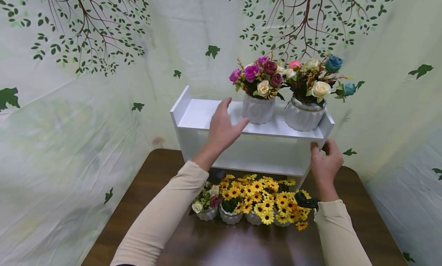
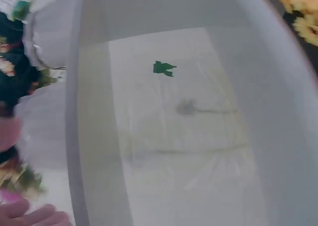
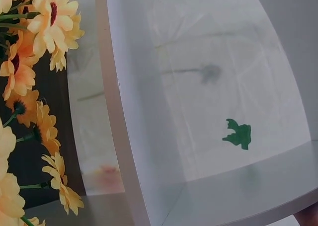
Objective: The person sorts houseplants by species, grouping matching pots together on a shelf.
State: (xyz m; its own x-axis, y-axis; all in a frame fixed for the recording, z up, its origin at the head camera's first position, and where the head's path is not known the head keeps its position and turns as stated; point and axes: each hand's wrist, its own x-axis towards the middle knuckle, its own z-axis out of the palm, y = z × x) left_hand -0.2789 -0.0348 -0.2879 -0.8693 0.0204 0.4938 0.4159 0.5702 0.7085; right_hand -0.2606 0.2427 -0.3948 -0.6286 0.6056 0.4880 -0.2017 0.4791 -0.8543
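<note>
My left hand (image 1: pixel 223 129) is over the front of the white shelf's (image 1: pixel 200 114) top board, thumb and fingers spread. It holds nothing; its thumb points toward a white pot (image 1: pixel 259 110) of purple, maroon and cream roses. Right of that pot, a second white pot (image 1: pixel 303 116) carries cream and blue roses. With thumb on the inner face and fingers outside, my right hand (image 1: pixel 326 162) grips the shelf's right side panel just below the top board. In the left wrist view, only the fingertips (image 2: pixel 35 217) show at the lower left corner.
Several white pots stand on the brown table (image 1: pixel 241 245) before the shelf, most with yellow daisy-like flowers (image 1: pixel 264 199), the leftmost with small roses (image 1: pixel 203 206). The shelf's middle board (image 1: pixel 255 167) lies below the top one. Behind hangs a leaf-printed curtain (image 1: pixel 193 39).
</note>
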